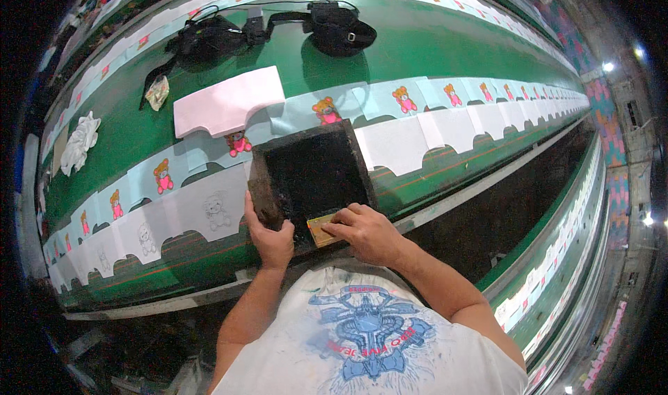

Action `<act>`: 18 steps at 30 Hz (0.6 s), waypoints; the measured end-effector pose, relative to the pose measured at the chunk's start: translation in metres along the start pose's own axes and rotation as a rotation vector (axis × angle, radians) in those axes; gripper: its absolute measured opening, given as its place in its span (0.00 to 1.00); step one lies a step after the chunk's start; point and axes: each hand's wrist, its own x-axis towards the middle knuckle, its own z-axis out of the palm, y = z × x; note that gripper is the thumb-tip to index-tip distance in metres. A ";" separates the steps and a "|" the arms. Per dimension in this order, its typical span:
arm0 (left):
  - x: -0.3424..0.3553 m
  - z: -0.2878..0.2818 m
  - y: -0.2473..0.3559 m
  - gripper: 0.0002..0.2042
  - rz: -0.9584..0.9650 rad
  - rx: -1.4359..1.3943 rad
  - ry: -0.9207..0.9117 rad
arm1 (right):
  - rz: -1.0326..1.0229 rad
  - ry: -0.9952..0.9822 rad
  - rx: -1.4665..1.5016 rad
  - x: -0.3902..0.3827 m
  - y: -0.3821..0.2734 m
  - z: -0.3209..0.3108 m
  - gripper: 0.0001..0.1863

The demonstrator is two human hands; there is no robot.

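A dark screen-printing frame lies over the near row of white cut pieces on the long green table. My left hand grips its near left corner, the thumb on top and the fingers along the side. At the frame's near edge, my right hand is closed on a yellowish squeegee. Left of the frame, white pieces carry grey bear outlines. To its right, the white pieces look blank. Behind runs a row of light blue pieces with coloured bear prints.
A stack of pale pink pieces rests on the green table behind the frame. Farther back lie black strapped gear with cables, a crumpled scrap and a white cloth. Another table with printed pieces stands at right.
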 end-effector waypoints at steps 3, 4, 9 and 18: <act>0.000 -0.002 0.012 0.56 -0.035 0.003 0.002 | -0.011 0.056 0.080 -0.011 0.010 0.005 0.28; -0.002 0.000 0.016 0.56 -0.013 -0.002 0.008 | -0.028 0.112 0.087 -0.017 0.014 0.005 0.27; -0.017 0.041 0.032 0.56 0.102 -0.147 0.045 | -0.026 0.249 0.141 -0.051 0.050 -0.009 0.26; -0.040 0.191 0.052 0.56 0.143 -0.068 0.037 | 0.019 0.230 0.138 -0.137 0.152 -0.064 0.29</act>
